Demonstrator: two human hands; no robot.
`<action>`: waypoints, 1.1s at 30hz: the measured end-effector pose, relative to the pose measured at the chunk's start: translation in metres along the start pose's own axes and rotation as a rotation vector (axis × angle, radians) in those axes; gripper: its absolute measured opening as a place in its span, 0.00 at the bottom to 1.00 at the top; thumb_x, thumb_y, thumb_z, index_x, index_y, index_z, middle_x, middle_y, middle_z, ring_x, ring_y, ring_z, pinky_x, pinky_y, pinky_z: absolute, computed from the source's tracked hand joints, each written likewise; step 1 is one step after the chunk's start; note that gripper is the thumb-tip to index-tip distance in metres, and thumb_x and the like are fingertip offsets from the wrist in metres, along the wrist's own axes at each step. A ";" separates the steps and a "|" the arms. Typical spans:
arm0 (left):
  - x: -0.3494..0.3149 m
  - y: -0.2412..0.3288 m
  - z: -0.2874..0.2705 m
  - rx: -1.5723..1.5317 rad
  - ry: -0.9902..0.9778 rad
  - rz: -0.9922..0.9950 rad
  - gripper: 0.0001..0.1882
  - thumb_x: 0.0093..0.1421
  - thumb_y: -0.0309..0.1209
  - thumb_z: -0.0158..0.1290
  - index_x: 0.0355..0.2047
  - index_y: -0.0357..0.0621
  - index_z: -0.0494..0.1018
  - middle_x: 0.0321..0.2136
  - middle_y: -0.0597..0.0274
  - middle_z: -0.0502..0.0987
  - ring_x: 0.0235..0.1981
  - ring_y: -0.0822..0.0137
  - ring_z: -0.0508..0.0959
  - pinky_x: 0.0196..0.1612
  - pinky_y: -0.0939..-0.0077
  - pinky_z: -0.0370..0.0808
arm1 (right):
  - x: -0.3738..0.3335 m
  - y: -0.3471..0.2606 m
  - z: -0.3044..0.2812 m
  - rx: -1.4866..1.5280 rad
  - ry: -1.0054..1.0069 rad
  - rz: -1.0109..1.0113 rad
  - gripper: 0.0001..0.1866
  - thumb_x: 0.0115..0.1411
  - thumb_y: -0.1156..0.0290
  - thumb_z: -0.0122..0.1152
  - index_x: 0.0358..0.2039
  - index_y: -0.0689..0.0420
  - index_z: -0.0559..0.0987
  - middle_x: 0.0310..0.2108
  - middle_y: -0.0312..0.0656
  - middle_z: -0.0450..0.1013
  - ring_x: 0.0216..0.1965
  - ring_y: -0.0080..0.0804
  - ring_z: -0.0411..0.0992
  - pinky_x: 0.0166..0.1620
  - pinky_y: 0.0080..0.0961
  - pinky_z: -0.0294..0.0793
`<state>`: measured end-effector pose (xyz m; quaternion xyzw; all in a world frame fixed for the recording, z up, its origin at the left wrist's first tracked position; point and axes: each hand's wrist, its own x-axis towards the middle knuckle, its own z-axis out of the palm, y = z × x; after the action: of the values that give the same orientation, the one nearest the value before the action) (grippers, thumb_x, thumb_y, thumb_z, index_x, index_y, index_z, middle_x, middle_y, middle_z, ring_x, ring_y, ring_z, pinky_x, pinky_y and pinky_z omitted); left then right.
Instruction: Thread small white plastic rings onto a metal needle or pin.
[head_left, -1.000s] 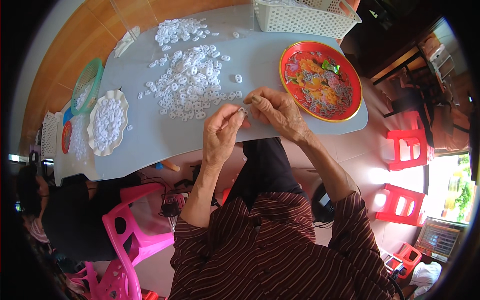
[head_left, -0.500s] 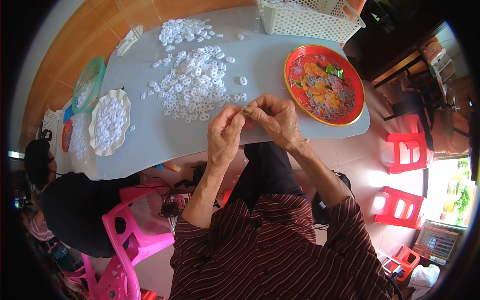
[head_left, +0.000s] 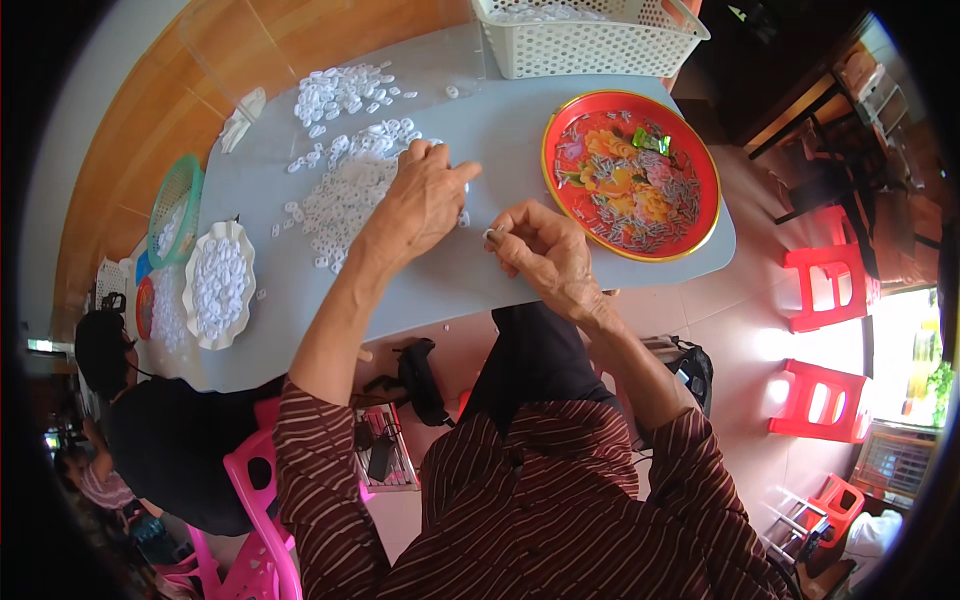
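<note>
Small white oval plastic pieces with holes lie in a loose pile [head_left: 340,205] on the grey-blue table [head_left: 480,275]. Over the right side of that pile is my left hand [head_left: 420,195], back up, its thumb held apart from the bent fingers; I see nothing in it, though its fingertips are partly hidden. My right hand [head_left: 548,250] is closed in a pinch near the table's front edge, with a small white plastic piece [head_left: 490,235] between thumb and finger. To its right sits a round red floral tray [head_left: 550,165] holding many short grey pins and a green wrapper [head_left: 652,141].
A second heap of white pieces [head_left: 335,95] lies farther back. A white perforated basket [head_left: 590,55] stands at the far edge. On the left are a scalloped dish [head_left: 248,270] of white pieces and a green basket [head_left: 185,180]. A person in black [head_left: 185,450] sits beside a pink chair [head_left: 265,520].
My left hand has parted from my right and moved up and left over the pile. My right hand stays near the front edge, pinching the piece. The whole view has shifted slightly.
</note>
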<state>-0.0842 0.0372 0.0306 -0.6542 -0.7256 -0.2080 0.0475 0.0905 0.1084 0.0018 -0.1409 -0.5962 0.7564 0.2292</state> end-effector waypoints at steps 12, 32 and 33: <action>0.018 -0.022 0.016 -0.220 -0.192 -0.055 0.07 0.50 0.22 0.49 0.25 0.32 0.62 0.29 0.47 0.68 0.37 0.50 0.67 0.43 0.61 0.68 | 0.002 0.007 -0.003 -0.034 0.047 -0.069 0.05 0.59 0.76 0.54 0.34 0.64 0.74 0.26 0.33 0.70 0.26 0.15 0.66 0.31 0.14 0.69; -0.010 0.010 0.008 -1.089 0.080 -0.439 0.08 0.60 0.31 0.50 0.29 0.38 0.71 0.21 0.70 0.70 0.25 0.79 0.68 0.31 0.84 0.66 | 0.001 0.006 0.003 -0.104 0.136 -0.130 0.10 0.60 0.75 0.55 0.41 0.64 0.74 0.25 0.34 0.70 0.27 0.17 0.67 0.33 0.15 0.69; -0.011 0.010 0.009 -1.088 0.081 -0.440 0.08 0.60 0.31 0.50 0.29 0.38 0.71 0.21 0.70 0.70 0.25 0.79 0.68 0.31 0.84 0.66 | 0.001 0.005 0.003 -0.096 0.145 -0.122 0.09 0.60 0.75 0.55 0.41 0.64 0.73 0.25 0.34 0.70 0.27 0.17 0.68 0.33 0.16 0.69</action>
<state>-0.0708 0.0305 0.0209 -0.4101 -0.6310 -0.5801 -0.3116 0.0869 0.1052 -0.0025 -0.1694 -0.6210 0.6995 0.3103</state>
